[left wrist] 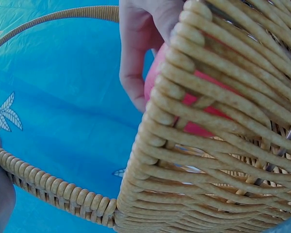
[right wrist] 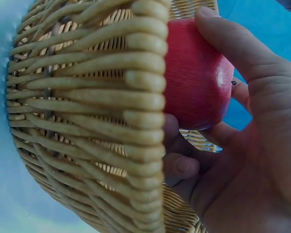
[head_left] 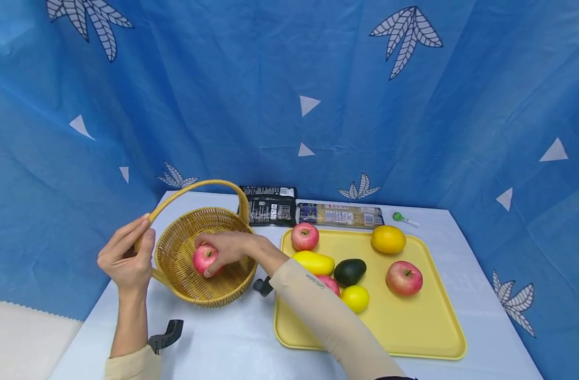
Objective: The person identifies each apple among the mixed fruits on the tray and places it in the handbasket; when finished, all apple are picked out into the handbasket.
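Observation:
A woven basket (head_left: 175,285) with a tall arched handle stands at the left of the table. My left hand (head_left: 130,256) grips the left part of that handle (head_left: 213,182), fingers and thumb around it. Inside the basket's mouth my right hand (head_left: 232,250) holds a red apple (head_left: 205,258). In the right wrist view the thumb lies on one side of the apple (right wrist: 199,73) and curled fingers on the other, partly below the rim. Through the weave in the left wrist view, the apple (left wrist: 155,73) shows pink beside the right hand's fingers (left wrist: 133,63).
A yellow tray (head_left: 413,338) on the right bears apples (head_left: 404,278), a mango (head_left: 314,262), an avocado (head_left: 350,272), a lemon (head_left: 356,298) and an orange-yellow fruit (head_left: 388,239). Behind lie black packets (head_left: 270,208), a noodle pack (head_left: 341,215) and a green lollipop (head_left: 398,216).

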A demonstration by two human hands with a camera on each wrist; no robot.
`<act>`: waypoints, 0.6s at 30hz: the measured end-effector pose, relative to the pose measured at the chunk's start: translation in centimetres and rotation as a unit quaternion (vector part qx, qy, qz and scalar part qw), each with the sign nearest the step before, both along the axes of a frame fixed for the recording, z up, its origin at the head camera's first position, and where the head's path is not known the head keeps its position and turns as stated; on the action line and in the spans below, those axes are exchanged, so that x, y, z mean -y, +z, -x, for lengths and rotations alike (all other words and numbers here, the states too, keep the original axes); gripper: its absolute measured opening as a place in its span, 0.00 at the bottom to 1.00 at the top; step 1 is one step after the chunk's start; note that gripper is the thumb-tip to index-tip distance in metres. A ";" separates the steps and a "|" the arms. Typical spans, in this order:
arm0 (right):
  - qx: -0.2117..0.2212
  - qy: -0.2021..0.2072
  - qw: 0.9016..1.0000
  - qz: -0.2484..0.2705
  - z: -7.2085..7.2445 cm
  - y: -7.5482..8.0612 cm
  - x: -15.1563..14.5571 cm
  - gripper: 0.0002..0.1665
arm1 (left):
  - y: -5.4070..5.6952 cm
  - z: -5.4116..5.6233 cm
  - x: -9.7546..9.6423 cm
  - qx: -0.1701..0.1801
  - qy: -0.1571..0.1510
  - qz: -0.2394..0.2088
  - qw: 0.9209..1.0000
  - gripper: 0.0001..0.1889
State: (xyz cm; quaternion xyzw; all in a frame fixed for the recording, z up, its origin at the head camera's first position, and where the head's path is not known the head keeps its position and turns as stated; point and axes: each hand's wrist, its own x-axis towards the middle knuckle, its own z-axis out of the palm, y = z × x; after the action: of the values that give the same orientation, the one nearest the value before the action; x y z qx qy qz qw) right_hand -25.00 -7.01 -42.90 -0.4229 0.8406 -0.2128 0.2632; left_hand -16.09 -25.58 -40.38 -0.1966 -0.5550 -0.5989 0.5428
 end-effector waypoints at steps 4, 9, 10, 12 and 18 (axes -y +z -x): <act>0.002 -0.001 1.000 -0.001 0.2 -0.5 0.1 0.40 | -0.1 0.0 0.0 0.001 -0.001 0.001 1.000 0.09; -0.005 -0.001 1.000 -0.009 0.1 -0.8 0.3 0.39 | 0.0 0.1 0.0 -0.003 -0.003 0.002 1.000 0.09; -0.006 -0.002 1.000 -0.011 0.1 -0.9 0.3 0.39 | 0.0 0.1 0.0 -0.005 -0.004 0.001 1.000 0.09; -0.012 -0.003 1.000 -0.019 0.0 -1.0 0.4 0.39 | 0.0 0.1 0.0 -0.007 -0.004 -0.001 1.000 0.09; -0.046 -0.017 0.997 -0.052 -0.2 -1.2 0.5 0.41 | 0.0 0.1 -0.1 -0.009 -0.010 -0.006 1.000 0.09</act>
State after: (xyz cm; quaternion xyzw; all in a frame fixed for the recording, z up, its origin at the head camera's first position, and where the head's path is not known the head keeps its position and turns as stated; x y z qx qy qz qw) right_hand -24.80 -7.51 -44.13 -0.4040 0.8688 -0.1537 0.2416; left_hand -16.19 -25.52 -40.38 -0.2039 -0.5446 -0.6057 0.5432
